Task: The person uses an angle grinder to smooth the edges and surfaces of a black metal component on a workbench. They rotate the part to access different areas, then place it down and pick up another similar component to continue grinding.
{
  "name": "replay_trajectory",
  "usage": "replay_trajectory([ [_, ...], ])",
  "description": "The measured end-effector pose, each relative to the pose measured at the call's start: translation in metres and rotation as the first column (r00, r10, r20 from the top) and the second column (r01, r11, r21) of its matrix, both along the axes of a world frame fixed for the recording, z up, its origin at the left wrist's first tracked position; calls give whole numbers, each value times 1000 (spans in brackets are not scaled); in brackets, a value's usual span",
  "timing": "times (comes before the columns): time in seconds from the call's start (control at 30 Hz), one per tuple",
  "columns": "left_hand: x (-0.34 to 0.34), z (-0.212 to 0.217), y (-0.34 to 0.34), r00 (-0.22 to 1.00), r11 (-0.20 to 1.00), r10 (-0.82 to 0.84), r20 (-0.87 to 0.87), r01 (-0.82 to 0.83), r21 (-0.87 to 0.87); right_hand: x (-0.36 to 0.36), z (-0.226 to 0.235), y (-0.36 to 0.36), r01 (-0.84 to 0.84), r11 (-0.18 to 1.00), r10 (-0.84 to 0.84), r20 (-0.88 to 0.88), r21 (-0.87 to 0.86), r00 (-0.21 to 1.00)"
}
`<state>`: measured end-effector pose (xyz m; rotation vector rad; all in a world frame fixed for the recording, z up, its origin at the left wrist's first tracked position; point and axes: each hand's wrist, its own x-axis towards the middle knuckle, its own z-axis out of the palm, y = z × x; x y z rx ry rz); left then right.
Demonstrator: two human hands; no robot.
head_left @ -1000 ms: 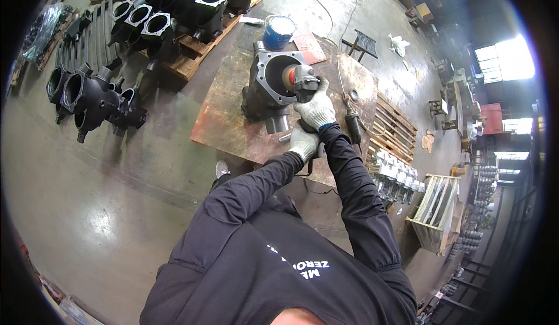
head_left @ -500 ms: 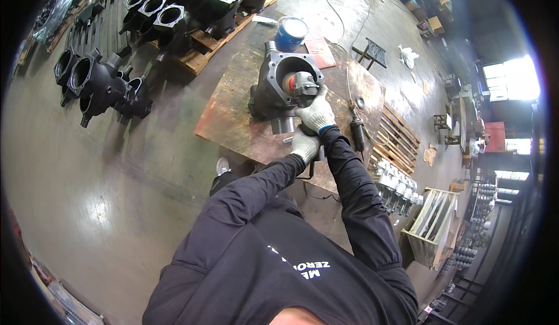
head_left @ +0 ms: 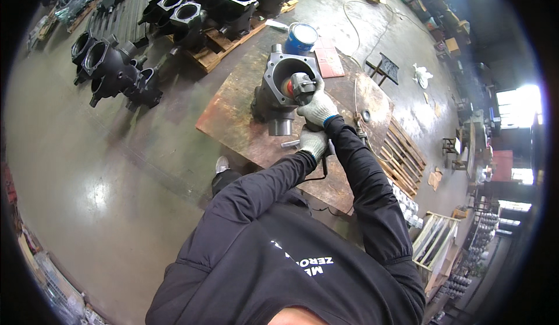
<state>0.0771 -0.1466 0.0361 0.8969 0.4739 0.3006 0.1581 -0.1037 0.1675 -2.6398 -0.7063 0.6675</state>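
A grey cast-metal housing point(head_left: 269, 95) with a round bore stands on a rusty steel plate point(head_left: 233, 127). A hand-held grinder point(head_left: 301, 85) with a reddish wheel is pushed into that bore. My right hand point(head_left: 317, 108), in a grey knit glove, grips the grinder's head at the bore's rim. My left hand point(head_left: 312, 141), gloved too, is closed around the grinder's rear handle just below, with a black cable hanging from it.
A blue paint can point(head_left: 300, 37) stands behind the housing. Several black cast housings sit on wooden pallets point(head_left: 212, 57) and on the floor at the upper left point(head_left: 108, 71). Another pallet point(head_left: 402, 153) lies right of the plate. A foot point(head_left: 222, 164) shows near the plate's front edge.
The view has shifted slightly, so the housing sits a bit higher and further right. Both hands keep the same hold on the grinder in the bore.
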Motion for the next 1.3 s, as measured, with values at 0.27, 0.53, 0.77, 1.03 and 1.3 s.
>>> replay_trajectory([
  [0.27, -4, 46, -2, 958, 985, 163, -234, -172, -15, 3, 17, -9, -86, 986, 84, 21, 145, 996],
  [0.53, 8, -29, -3, 977, 795, 212, -6, -176, -580, 5, 14, -7, -96, 989, 104, -66, 116, 992],
  [0.77, -5, -44, -6, 981, 887, 195, -3, -178, -427, 4, 20, -9, -107, 985, 118, -73, 135, 990],
  [1.03, -16, -48, 15, 998, 936, 65, -12, -65, -345, 2, 25, -8, -89, 976, 114, -118, 199, 986],
  [1.3, -21, -38, 25, 995, 968, 35, -92, -57, -243, 7, 27, -8, -111, 973, 141, -140, 202, 980],
])
